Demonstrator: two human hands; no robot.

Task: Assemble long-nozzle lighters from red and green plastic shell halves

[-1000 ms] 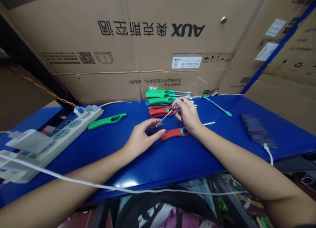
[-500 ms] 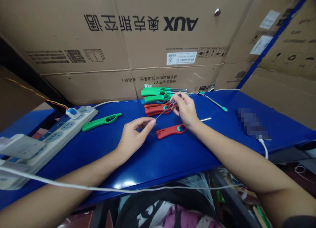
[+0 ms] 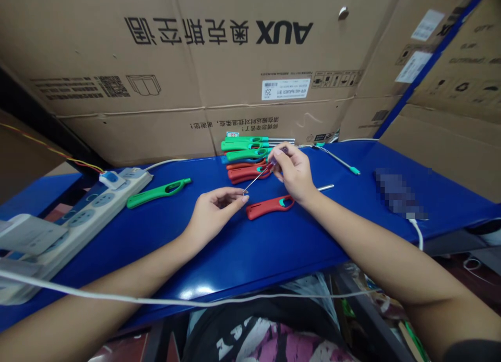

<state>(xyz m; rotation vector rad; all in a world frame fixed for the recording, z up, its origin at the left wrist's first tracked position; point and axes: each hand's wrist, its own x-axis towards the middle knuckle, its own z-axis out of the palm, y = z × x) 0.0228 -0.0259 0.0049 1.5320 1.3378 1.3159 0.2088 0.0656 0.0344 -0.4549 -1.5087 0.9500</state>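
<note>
My right hand grips the dark purple handle of a screwdriver, its thin metal shaft slanting down to the left. At the tip, the thumb and fingers of my left hand are pinched together; anything small between them is hidden. Under my right wrist lies a red long-nosed lighter with its metal nozzle partly covered. Behind my hands is a pile of lighters, green ones above red ones. To the left rests a green lighter body with no metal tube showing.
A white power strip with plugs runs along the left of the blue table. Printed cardboard stands at the back. A metal rod with green ends and a blurred-out device lie right. A white cable crosses the front.
Both hands hold nearly the same pose. The screwdriver tip sits slightly lower and further left at my left fingertips. The whole view has shifted slightly.
</note>
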